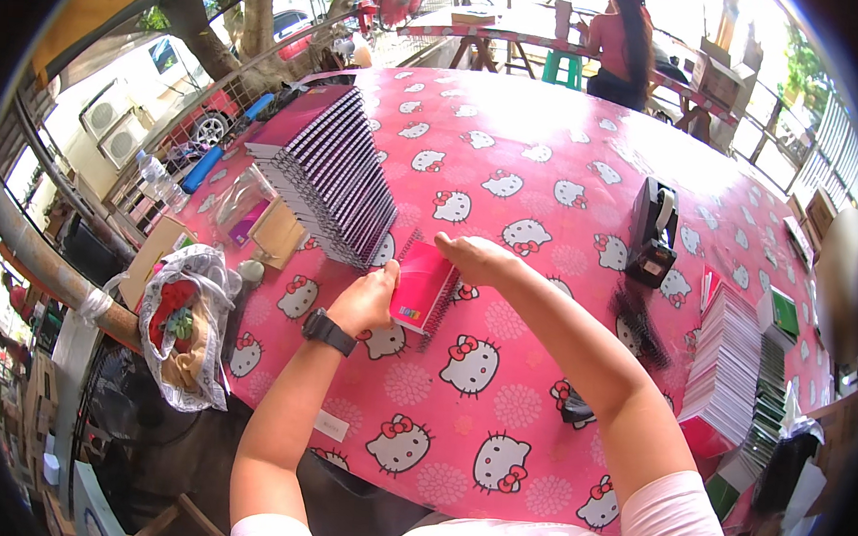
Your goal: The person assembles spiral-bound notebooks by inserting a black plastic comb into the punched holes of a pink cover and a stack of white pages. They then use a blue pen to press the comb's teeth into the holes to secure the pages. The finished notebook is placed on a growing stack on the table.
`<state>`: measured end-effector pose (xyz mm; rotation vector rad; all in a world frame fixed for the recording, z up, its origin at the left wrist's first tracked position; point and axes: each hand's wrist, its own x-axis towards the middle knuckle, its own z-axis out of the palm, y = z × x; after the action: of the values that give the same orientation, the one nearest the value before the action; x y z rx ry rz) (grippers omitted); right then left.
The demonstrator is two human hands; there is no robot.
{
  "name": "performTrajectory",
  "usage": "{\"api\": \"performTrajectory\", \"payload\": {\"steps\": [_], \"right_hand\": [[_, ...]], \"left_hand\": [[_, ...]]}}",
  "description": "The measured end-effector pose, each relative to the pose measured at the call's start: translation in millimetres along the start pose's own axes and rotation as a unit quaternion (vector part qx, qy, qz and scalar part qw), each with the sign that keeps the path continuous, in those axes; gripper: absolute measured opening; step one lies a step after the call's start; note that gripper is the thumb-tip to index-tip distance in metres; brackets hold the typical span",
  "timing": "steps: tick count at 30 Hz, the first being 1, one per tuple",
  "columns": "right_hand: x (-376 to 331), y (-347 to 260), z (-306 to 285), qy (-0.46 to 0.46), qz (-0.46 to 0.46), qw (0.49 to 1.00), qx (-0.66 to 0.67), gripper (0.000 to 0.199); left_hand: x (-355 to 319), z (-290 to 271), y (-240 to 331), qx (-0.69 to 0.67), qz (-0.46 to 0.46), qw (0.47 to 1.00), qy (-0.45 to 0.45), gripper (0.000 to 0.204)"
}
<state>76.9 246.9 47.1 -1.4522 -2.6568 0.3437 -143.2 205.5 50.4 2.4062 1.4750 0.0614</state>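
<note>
A small pink notebook (418, 289) with a dark spiral coil along its right edge is held over the table by both my hands. My left hand (367, 302), with a black watch on the wrist, is closed on the notebook's left edge. At the upper right corner, by the top of the coil, my right hand (475, 259) grips it; some of its fingers are hidden. Just beyond my left hand rises a tall stack of spiral-bound notebooks (332, 176), their coils facing right.
On the pink cat-patterned tablecloth (419, 466) stand a black tape dispenser (653, 233), a pile of black spiral coils (640, 323) and rows of unbound booklets (725, 366) at right. A plastic bag (188, 328) hangs at left. A person (623, 50) sits at a far table.
</note>
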Motion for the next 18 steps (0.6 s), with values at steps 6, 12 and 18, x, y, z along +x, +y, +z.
{"api": "performTrajectory", "payload": {"steps": [6, 12, 18], "right_hand": [[20.0, 13.5, 1.8, -0.031, -0.045, 0.997, -0.052, 0.037], [4.7, 4.5, 4.6, -0.007, 0.054, 0.998, 0.022, 0.048], [-141.9, -10.6, -50.7, 0.066, 0.015, 0.994, 0.089, 0.06]], "left_hand": [[4.4, -10.3, 2.2, -0.011, 0.011, 1.0, 0.009, 0.05], [6.3, -8.3, -4.5, -0.026, 0.006, 1.0, 0.007, 0.053], [-7.5, 21.2, -40.6, -0.049, 0.047, 0.991, 0.113, 0.07]]}}
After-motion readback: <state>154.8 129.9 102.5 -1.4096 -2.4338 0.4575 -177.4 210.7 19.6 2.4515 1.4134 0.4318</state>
